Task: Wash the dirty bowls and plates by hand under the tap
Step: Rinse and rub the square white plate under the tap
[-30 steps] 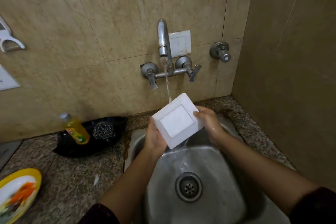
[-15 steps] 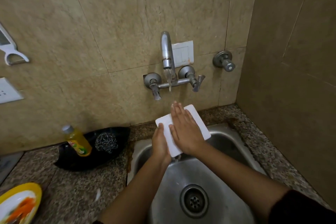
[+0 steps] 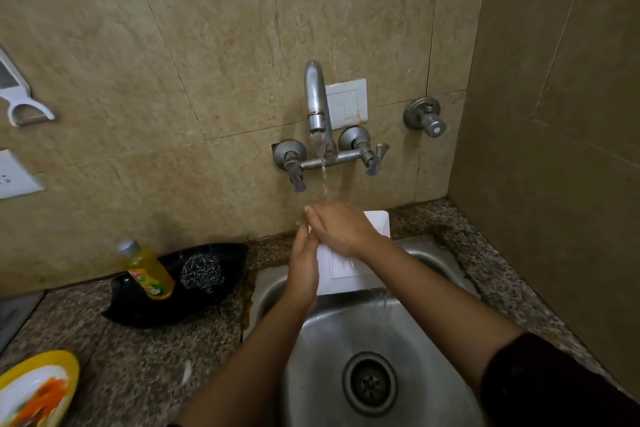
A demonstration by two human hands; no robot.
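Well, a tiled wall point(image 3: 207, 80) closes off the back of this corner, and a speckled counter point(image 3: 156, 340) runs left from the steel sink point(image 3: 346, 329). A tap point(image 3: 317, 97) runs above the sink's back rim. There a white square plate point(image 3: 349, 274) leans, top edge toward the wall, bottom edge draining into the basin. A yellow-rimmed plate point(image 3: 69, 367), still dirty, waits at the counter's near-left corner, likelier work for the left hand point(image 3: 303, 270), which grips the white plate's left edge. The right hand point(image 3: 341, 229) lies flat across its face, fingers pointing left, under the stream.
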